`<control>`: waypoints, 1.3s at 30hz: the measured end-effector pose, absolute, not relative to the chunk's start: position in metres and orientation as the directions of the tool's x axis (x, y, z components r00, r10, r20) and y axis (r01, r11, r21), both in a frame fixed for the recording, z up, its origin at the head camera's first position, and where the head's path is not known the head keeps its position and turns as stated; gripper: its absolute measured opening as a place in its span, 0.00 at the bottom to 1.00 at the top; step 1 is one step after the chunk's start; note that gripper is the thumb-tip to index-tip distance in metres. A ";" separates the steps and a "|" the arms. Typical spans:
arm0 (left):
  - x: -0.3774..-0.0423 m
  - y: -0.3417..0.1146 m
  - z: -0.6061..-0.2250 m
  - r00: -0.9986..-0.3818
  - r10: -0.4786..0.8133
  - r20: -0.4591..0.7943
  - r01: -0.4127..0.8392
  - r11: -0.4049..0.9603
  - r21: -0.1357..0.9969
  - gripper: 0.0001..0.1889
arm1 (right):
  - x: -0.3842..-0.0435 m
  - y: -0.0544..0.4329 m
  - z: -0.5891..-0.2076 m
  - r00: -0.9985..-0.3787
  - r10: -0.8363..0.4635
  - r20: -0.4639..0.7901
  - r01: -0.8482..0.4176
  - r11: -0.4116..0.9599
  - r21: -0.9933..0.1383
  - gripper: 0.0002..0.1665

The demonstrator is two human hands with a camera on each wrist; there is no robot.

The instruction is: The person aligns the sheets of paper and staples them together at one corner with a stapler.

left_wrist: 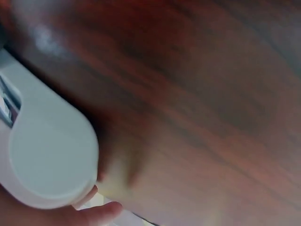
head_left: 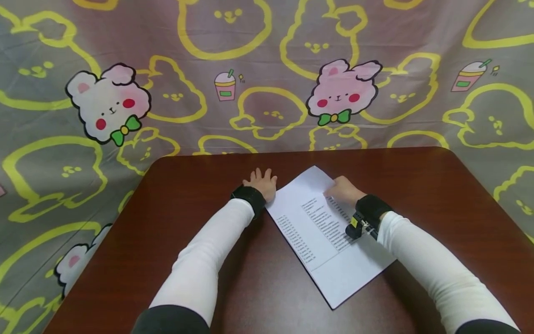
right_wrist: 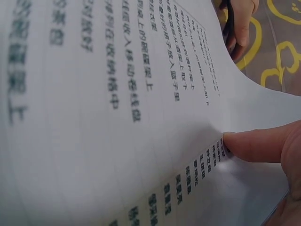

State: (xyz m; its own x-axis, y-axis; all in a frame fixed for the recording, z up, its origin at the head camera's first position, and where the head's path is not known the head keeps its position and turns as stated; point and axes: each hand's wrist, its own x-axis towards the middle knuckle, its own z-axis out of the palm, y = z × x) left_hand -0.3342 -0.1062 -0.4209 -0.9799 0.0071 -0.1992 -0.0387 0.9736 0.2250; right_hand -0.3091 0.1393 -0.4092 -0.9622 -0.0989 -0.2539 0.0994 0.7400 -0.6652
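Note:
A white printed sheet of paper lies slanted on the table, with columns of dark text. My right hand grips its upper right edge. In the right wrist view, the thumb presses on the printed face, and the paper bows upward beside it; the other fingers are mostly hidden. At the paper's left corner, my left hand rests on the tabletop with fingers spread, its thumb side right at the paper's edge. Only fingers of the left hand show low in the left wrist view.
The dark red-brown wooden table extends around the paper. Behind it hangs a patterned cloth with cartoon animals, close to the table's far edge. A rounded white piece covers the left part of the left wrist view.

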 end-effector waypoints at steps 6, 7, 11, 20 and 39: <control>-0.327 -0.107 -0.421 -0.979 0.023 -0.201 -0.017 0.981 0.194 0.30 | -0.306 0.137 -0.411 -0.954 -0.115 -0.277 0.108 0.729 -0.676 0.27; -0.327 -0.107 -0.422 -0.979 0.022 -0.204 -0.016 0.982 0.186 0.30 | -0.306 0.137 -0.411 -0.953 -0.120 -0.277 0.105 0.727 -0.679 0.27; -0.330 -0.107 -0.427 -0.978 0.030 -0.207 -0.006 0.985 0.171 0.30 | -0.306 0.138 -0.413 -0.959 -0.122 -0.257 0.085 0.740 -0.668 0.27; -0.332 -0.101 -0.428 -0.981 0.022 -0.192 -0.010 0.986 0.165 0.30 | -0.306 0.142 -0.414 -0.962 -0.112 -0.250 0.086 0.743 -0.664 0.26; -0.328 -0.096 -0.421 -0.979 0.050 -0.196 0.041 0.998 0.050 0.29 | -0.309 0.143 -0.410 -0.961 -0.126 -0.245 0.073 0.741 -0.668 0.31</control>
State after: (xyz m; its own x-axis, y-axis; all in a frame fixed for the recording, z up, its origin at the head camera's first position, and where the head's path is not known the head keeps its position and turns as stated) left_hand -0.3277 -0.0960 -0.4209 -0.9793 0.0501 -0.1960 0.0411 0.9979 0.0498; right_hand -0.3090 0.1431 -0.4098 -0.9612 -0.1261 -0.2455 0.0733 0.7408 -0.6678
